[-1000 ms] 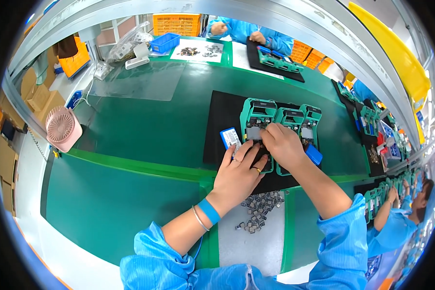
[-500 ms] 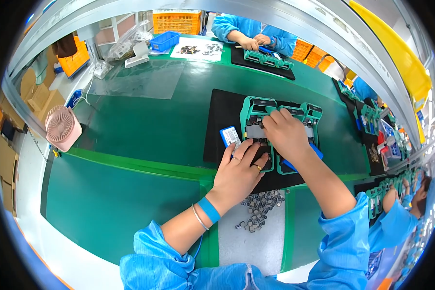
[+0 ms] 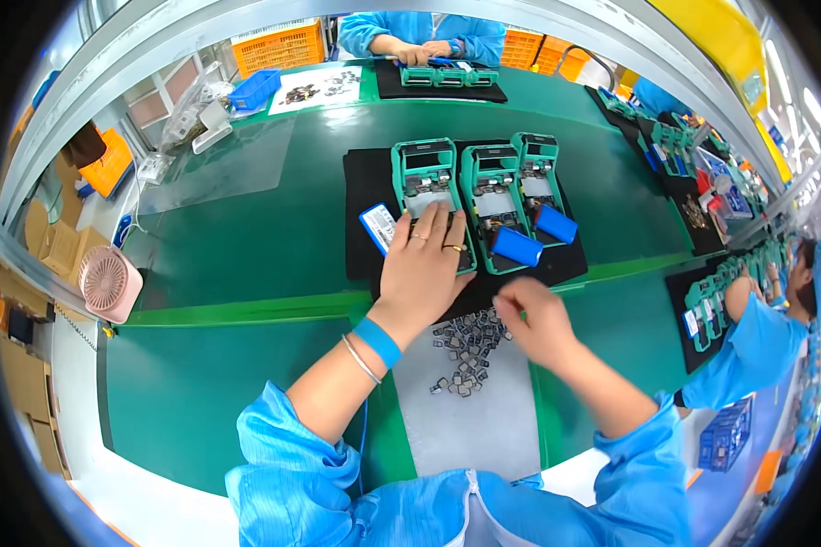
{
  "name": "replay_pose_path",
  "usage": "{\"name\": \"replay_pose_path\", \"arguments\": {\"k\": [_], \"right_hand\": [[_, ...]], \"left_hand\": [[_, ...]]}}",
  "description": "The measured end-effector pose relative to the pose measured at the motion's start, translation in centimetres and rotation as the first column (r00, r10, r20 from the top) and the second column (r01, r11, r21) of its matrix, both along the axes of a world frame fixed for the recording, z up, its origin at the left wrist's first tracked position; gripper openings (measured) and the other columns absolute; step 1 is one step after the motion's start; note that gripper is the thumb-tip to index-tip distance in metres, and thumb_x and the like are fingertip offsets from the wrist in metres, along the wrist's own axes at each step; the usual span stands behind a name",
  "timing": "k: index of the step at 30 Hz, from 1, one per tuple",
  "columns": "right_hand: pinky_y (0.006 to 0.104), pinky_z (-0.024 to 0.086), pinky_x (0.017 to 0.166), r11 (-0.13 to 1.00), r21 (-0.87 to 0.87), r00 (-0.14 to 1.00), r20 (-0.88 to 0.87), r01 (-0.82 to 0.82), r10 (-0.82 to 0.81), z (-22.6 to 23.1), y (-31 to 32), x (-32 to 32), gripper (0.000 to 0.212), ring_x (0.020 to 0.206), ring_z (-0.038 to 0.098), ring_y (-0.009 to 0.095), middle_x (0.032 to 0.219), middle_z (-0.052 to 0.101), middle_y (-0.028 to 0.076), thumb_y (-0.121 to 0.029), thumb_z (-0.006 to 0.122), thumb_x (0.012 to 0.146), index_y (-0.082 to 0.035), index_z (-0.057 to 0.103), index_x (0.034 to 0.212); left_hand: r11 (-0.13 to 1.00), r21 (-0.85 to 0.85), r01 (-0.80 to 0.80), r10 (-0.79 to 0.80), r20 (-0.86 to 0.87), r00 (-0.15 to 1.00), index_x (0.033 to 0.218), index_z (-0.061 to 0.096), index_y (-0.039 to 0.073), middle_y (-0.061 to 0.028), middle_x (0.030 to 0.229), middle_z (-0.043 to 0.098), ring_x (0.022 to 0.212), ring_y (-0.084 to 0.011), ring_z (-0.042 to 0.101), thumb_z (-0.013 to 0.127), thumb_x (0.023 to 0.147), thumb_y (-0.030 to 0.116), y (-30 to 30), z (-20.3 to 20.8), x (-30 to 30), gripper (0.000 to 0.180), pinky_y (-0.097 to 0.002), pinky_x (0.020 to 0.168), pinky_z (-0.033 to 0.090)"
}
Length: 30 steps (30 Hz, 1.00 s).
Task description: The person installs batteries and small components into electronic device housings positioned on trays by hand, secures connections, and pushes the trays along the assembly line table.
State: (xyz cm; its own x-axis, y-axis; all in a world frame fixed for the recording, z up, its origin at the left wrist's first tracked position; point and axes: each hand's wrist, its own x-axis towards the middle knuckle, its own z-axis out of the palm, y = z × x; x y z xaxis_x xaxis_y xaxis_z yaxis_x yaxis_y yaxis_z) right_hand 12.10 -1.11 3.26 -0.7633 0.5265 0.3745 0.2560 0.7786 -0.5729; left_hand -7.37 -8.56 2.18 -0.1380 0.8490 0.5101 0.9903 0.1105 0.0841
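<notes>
My left hand (image 3: 429, 260) lies with fingers spread over the lower half of the leftmost green device housing (image 3: 424, 157), pressing on it and hiding its inside. Beside that hand, to the left, leans a blue battery pack (image 3: 377, 226) with a white label. My right hand (image 3: 540, 319) hovers at the right edge of a pile of small grey metal-and-black parts (image 3: 468, 351); its fingers are curled, slightly blurred, and their tips cannot be made out. Two more green housings (image 3: 494, 164) stand to the right, with blue battery packs (image 3: 517, 246) lying across their lower ends.
A black mat (image 3: 365, 182) underlies the housings on the green table. The pile sits on a grey-white sheet (image 3: 470, 428). A pink fan (image 3: 111, 283) stands at the left. Across the table a co-worker's hands (image 3: 415, 53) work on similar housings; another co-worker sits at the right.
My right hand has left the leftmost housing and come down toward me, beside the pile of small parts. My left hand stays on the housing. The whole view has shifted.
</notes>
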Motion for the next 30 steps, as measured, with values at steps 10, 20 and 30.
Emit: {"name": "replay_pose_path", "arguments": {"k": [10, 20, 30], "right_hand": [[0.0375, 0.056, 0.078, 0.971, 0.189, 0.975, 0.198, -0.143, 0.105, -3.3, 0.5, 5.5, 0.023, 0.098, 0.062, 0.028, 0.105, 0.063, 0.005, -0.002, 0.066, 0.082, -0.01, 0.067, 0.103], [0.0361, 0.055, 0.074, 0.943, 0.213, 0.948, 0.247, -0.254, 0.2, -3.2, 2.4, 5.0, 0.02, 0.093, 0.062, 0.026, 0.099, 0.063, 0.004, -0.009, 0.069, 0.082, -0.011, 0.068, 0.101], [0.0328, 0.054, 0.067, 0.866, 0.397, 0.952, 0.162, -0.304, 0.26, -4.2, -0.4, 7.4, 0.028, 0.081, 0.06, 0.021, 0.089, 0.062, 0.004, -0.009, 0.064, 0.072, -0.004, 0.069, 0.099]], "left_hand": [[0.998, -0.06, -0.002, -0.004, -0.11, 0.994, 0.144, 0.05, 0.009, -0.0114, 0.141, 0.053, 0.125, -0.0279, 0.047, 0.073, 0.081, 0.044, -2.3, 1.8, -2.6, 0.075, -0.0422, 0.104, 0.038], [0.989, -0.014, 0.145, -0.145, 0.035, 0.989, 0.142, 0.051, 0.009, -0.0167, 0.144, 0.048, 0.135, -0.0352, 0.042, 0.073, 0.084, 0.037, 0.3, 5.6, 1.1, 0.068, -0.0493, 0.11, 0.031], [0.957, -0.098, 0.272, -0.27, 0.032, 0.962, 0.121, 0.062, 0.011, -0.0142, 0.127, 0.057, 0.123, -0.0326, 0.051, 0.073, 0.084, 0.028, 5.8, 2.1, 4.0, 0.042, -0.05, 0.108, 0.036]]}}
